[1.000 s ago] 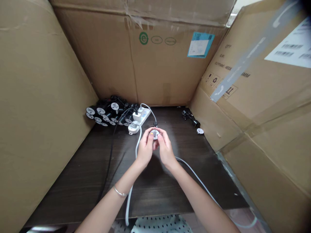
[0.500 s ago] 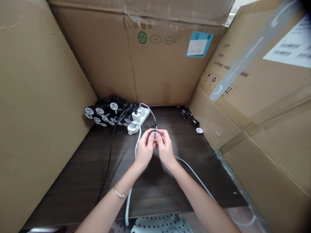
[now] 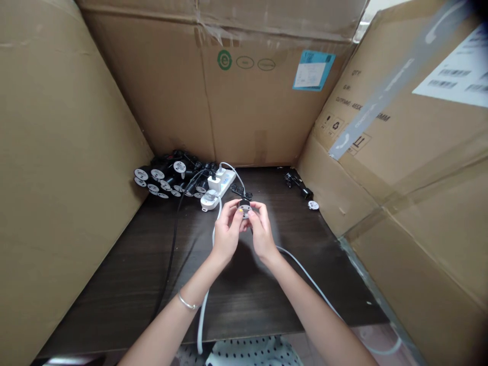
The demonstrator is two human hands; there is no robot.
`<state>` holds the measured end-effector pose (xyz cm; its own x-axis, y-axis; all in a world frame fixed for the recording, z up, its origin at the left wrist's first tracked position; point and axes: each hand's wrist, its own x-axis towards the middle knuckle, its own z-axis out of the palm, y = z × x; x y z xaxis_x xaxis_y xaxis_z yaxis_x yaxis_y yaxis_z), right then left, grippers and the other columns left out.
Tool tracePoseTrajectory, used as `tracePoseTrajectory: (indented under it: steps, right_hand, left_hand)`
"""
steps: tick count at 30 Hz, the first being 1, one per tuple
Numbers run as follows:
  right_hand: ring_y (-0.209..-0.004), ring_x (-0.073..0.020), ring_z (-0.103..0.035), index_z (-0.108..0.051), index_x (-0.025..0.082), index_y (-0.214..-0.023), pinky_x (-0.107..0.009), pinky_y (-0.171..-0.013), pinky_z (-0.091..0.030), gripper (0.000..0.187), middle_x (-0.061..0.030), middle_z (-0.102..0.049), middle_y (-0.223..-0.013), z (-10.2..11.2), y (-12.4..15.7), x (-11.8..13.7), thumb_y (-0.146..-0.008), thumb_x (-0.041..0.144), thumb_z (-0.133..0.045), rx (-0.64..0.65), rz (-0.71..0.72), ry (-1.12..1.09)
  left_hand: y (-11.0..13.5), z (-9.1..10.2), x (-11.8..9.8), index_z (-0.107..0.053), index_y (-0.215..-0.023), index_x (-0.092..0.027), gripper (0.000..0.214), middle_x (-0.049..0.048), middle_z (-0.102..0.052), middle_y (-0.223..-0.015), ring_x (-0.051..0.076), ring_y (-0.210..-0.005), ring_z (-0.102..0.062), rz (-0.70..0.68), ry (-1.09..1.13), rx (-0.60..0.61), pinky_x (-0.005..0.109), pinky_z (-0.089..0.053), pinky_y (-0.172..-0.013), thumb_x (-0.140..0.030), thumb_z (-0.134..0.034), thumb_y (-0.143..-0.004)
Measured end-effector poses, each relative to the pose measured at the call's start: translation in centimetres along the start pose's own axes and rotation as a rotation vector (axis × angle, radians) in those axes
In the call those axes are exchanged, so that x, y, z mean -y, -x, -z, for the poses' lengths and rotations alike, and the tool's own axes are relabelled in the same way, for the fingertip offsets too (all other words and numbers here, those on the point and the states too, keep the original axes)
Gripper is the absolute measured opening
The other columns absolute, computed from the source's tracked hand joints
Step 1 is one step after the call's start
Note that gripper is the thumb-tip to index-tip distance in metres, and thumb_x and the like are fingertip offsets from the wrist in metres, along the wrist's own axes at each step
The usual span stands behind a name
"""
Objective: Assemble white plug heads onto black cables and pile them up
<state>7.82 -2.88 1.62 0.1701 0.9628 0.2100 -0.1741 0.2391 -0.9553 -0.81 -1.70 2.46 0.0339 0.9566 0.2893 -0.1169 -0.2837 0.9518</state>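
1. The left hand [image 3: 225, 235] and right hand [image 3: 263, 233] meet above the desk [image 3: 114, 284]. Their fingertips close from both sides on a small round part [image 3: 244, 207], which is held clear of the desk, just in front of the power strip [image 3: 218, 188].
2. The work in hand looks like close handling of the part's face, which is turned up toward the camera. It has a dark rim, a pale middle and a yellowish spot.
3. Any further move on it would need a light, exact fingertip grip, because the part is tiny and a thin black lead [image 3: 244, 193] seems to trail from it.
4. A white cable [image 3: 204, 310] runs from the strip under the left wrist. A black cable [image 3: 171, 249] lies to its left.
5. A heap of similar black parts [image 3: 163, 180] sits at the back left. Two dark pieces [image 3: 299, 185] and a white disc [image 3: 313, 205] lie at the right.
6. Hard to make out:
   - The fingers cover the part's sides.
   - Whether the lead really joins the part cannot be told.
   - The markings on its face are too small to read.
   - The boxes [image 3: 57, 152] hide everything beyond the desk.
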Motion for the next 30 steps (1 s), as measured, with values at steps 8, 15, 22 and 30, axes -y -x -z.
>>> tracePoseTrajectory:
  steps: [8, 15, 22, 30]
  right_hand:
    - [-0.057, -0.0099, -0.050, -0.053, 0.020, -0.112, -0.024, -0.057, -0.044, 0.032, -0.0021, -0.057, -0.079, 0.29, -0.02, 0.36, -0.086, 0.037, -0.045, -0.035, 0.099, 0.172]
    - [-0.062, -0.0112, -0.052, -0.051, 0.019, -0.104, -0.022, -0.056, -0.044, 0.025, -0.0032, -0.057, -0.082, 0.50, 0.17, 0.13, -0.087, 0.035, -0.043, -0.034, 0.130, 0.246]
    - [-0.066, -0.0105, -0.050, -0.049, 0.019, -0.098, -0.021, -0.059, -0.043, 0.019, -0.0027, -0.054, -0.084, 0.11, 0.15, 0.11, -0.087, 0.033, -0.043, -0.044, 0.148, 0.172]
    - [-0.049, -0.0081, -0.042, -0.040, 0.021, -0.101, -0.021, -0.050, -0.037, 0.022, 0.0051, -0.047, -0.061, -0.05, 0.07, -0.44, -0.084, 0.035, -0.046, -0.032, 0.024, -0.026]
  left_hand:
    - [0.05, 0.22, 0.40, -0.050, -0.093, -0.017, 0.022, 0.0031, -0.059, -0.085, 0.010, -0.072, -0.057, -0.025, -0.053, -0.011, 0.019, -0.045, -0.062, -0.036, -0.050, -0.083]
    - [0.29, 0.35, 0.41, -0.050, -0.088, -0.016, 0.019, 0.0028, -0.060, -0.081, 0.012, -0.072, -0.060, -0.050, -0.105, -0.005, 0.019, -0.047, -0.062, -0.034, -0.052, -0.081]
    - [0.51, 0.03, 0.39, -0.053, -0.089, -0.015, 0.023, 0.0042, -0.063, -0.080, 0.014, -0.071, -0.063, -0.014, -0.048, -0.074, 0.022, -0.049, -0.065, -0.034, -0.057, -0.078]
    - [0.04, 0.23, 0.42, -0.052, -0.113, -0.018, 0.036, 0.0075, -0.060, -0.108, 0.016, -0.096, -0.058, -0.009, -0.041, -0.004, 0.023, -0.047, -0.078, -0.037, -0.051, -0.082]
